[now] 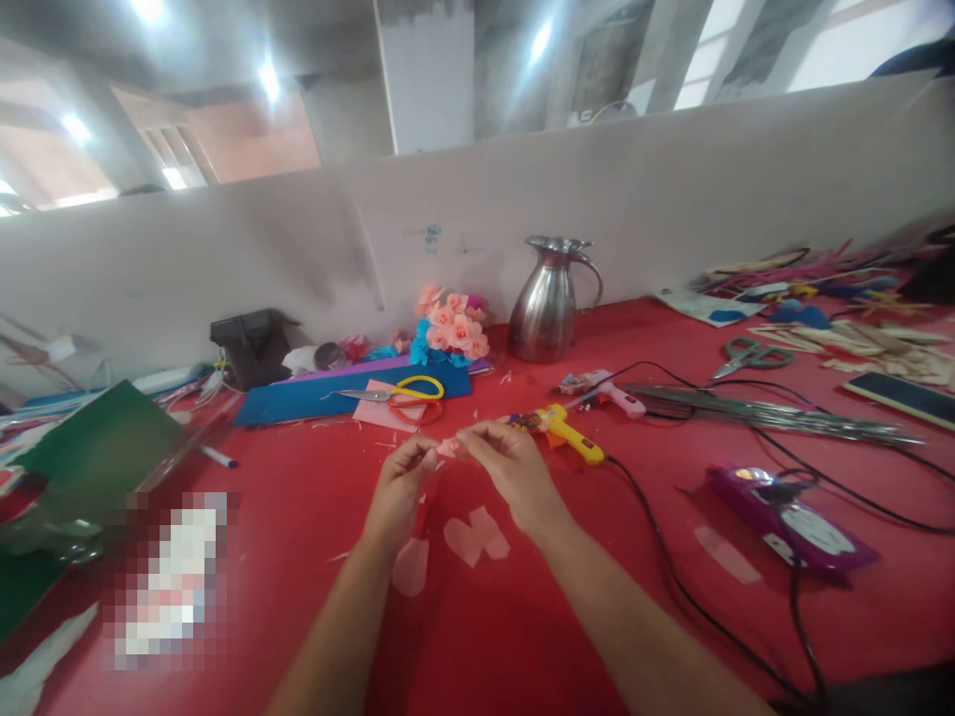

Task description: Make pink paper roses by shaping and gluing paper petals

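Between my two hands, above the red table point(313, 597), is a small piece of pink paper point(448, 447). The fingers of my left hand point(407, 477) pinch its left side, while those of my right hand point(511, 462) close on its right side. Below them on the table lie pink paper petals point(464, 542), with another petal point(410, 567) by my left wrist. Just beyond my right hand rests a yellow glue gun point(574, 438). Scissors with yellow and red handles point(403, 395) lie past my left hand on pink paper and a blue sheet point(298, 398).
A metal jug point(548, 303) stands at the back beside pink paper flowers point(457, 328). Rightward are a pink glue gun point(612, 393), a bundle of thin wires point(768, 410), green-handled scissors point(753, 355), a phone point(906, 398) and a purple power strip point(795, 522) with trailing cords. A green sheet point(104, 447) is leftward.
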Tool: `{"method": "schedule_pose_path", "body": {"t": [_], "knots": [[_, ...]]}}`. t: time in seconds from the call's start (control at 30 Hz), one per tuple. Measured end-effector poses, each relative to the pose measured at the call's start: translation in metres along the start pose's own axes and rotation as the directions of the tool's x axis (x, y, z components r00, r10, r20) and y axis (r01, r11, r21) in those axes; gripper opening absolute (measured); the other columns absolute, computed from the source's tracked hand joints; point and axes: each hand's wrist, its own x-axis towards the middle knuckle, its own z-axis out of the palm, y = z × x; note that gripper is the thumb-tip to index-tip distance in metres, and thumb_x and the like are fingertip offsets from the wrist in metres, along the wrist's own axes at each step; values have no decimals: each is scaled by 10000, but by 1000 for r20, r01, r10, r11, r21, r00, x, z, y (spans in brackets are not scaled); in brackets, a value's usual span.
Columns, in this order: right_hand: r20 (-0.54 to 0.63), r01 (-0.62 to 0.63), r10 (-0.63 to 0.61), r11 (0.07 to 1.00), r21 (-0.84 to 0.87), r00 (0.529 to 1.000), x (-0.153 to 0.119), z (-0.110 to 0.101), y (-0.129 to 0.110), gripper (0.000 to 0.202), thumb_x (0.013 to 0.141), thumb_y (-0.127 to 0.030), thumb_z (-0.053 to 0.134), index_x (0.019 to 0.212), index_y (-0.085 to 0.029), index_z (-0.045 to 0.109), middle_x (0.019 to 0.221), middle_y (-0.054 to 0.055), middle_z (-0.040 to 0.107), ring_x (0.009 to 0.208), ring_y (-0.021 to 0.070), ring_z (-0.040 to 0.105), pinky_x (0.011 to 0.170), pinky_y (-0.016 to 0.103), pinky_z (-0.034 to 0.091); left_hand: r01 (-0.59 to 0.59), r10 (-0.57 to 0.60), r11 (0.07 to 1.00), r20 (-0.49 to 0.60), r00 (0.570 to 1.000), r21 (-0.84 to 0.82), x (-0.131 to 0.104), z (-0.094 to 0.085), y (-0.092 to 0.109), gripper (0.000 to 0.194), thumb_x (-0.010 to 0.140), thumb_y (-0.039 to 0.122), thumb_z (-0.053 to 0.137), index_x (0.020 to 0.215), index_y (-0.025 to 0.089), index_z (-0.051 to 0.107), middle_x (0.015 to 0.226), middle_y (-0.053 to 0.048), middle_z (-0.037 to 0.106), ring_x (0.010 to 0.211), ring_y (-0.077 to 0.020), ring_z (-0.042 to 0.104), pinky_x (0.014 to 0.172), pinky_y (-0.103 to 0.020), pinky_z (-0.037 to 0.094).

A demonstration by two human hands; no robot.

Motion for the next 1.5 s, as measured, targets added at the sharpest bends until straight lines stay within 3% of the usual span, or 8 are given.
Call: {"method": "schedule_pose_path", "body": {"t": [0.23, 0.4, 0.57, 0.8, 1.07, 1.4, 1.5], "knots": [[67, -39, 33, 995, 96, 997, 1, -4, 2, 194, 735, -284, 591, 573, -180, 571, 548, -34, 523, 540, 87, 421, 566, 236, 325, 42, -29, 990, 97, 995, -136, -1, 2, 3, 115, 729, 283, 646, 741, 173, 618, 713, 8, 537, 682, -93, 475, 724, -220, 368], [99, -20, 3, 984, 178, 995, 2, -11, 2, 164, 749, -297, 562, 635, -181, 574, 620, -10, 536, 587, 106, 434, 583, 243, 333, 66, -42, 991, 198, 979, -112, -4, 4, 7, 120, 702, 270, 670, 725, 163, 622, 741, -6, 543, 732, -109, 477, 737, -223, 354], [199, 125, -122, 992, -5, 972, -3, -13, -9, 125, 778, -290, 523, 713, -188, 552, 652, -16, 500, 623, 113, 429, 606, 249, 335, 64, -58, 998, 171, 984, -30, -6, 3, 7, 119, 737, 288, 632, 757, 175, 603, 750, 3, 538, 725, -111, 480, 728, -232, 350], [245, 205, -143, 947, -247, 959, -4, -13, -13, 122, 775, -277, 535, 691, -190, 517, 655, -8, 517, 639, 126, 466, 589, 254, 343, 10, -17, 998, 104, 994, 67, -2, 0, 5, 164, 724, 326, 634, 724, 172, 578, 739, -1, 506, 709, -120, 469, 710, -235, 358], [244, 184, -117, 944, -273, 963, -3, -12, -10, 136, 767, -256, 520, 655, -180, 543, 627, -12, 531, 619, 123, 461, 580, 252, 335, -9, 0, 994, 89, 996, 106, 0, -3, 1, 165, 727, 331, 627, 741, 173, 579, 762, -6, 505, 733, -127, 468, 729, -239, 361], [219, 161, -109, 958, -237, 970, -2, -14, -4, 193, 770, -236, 500, 584, -183, 486, 560, -35, 427, 556, 103, 385, 538, 241, 297, 7, -15, 997, 105, 994, 75, -1, -1, 3, 150, 750, 323, 603, 750, 177, 571, 755, -2, 498, 719, -121, 453, 719, -233, 356], [209, 172, -129, 964, -201, 969, -2, -14, -7, 126, 777, -236, 500, 665, -190, 537, 621, -22, 487, 608, 116, 439, 581, 246, 339, 4, -11, 998, 121, 993, 64, -2, 0, 5, 169, 745, 338, 607, 723, 176, 564, 728, 2, 488, 688, -117, 436, 700, -231, 349]]}}
